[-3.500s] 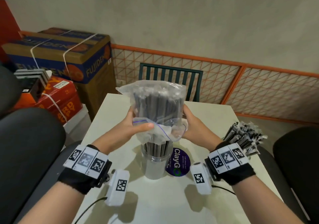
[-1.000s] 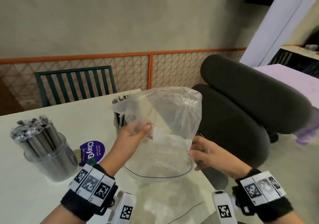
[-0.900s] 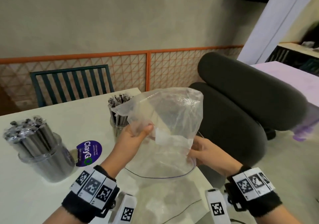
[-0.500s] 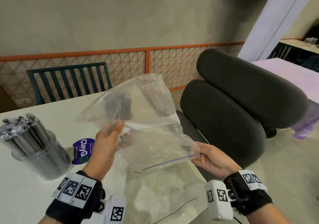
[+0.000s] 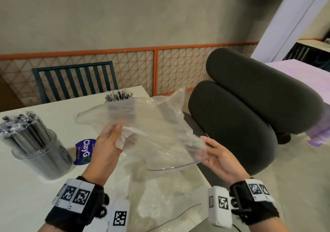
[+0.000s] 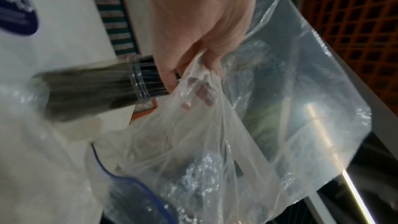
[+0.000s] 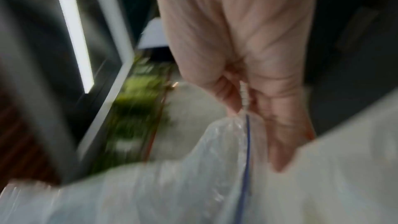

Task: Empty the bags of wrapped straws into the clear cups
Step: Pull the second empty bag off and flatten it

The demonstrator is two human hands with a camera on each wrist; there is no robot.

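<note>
An empty clear plastic bag (image 5: 148, 130), crinkled and see-through with a thin blue zip line along its open mouth, hangs in the air between the person's two hands above the near right corner of the white table (image 5: 35, 187). The left hand (image 5: 109, 147) grips the bag's middle, fingers curled into a bunched fold of the film, which the left wrist view shows plainly. The right hand (image 5: 219, 158) pinches the zip edge between thumb and fingers at the bag's mouth; its other fingers are extended. Below both hands another flattened clear bag (image 5: 160, 201) lies on the table. Left of the left hand stands a clear cup (image 5: 44, 158) packed with grey wrapped straws (image 5: 23, 126), their tips poking above the rim. Beyond the left hand, partly veiled by the held bag, a second cup of straws (image 5: 118, 96) stands near the table's far edge. Between the near cup and the left hand lies a round purple sticker (image 5: 85, 151) reading "ClayGo"; its smaller print is illegible.
</note>
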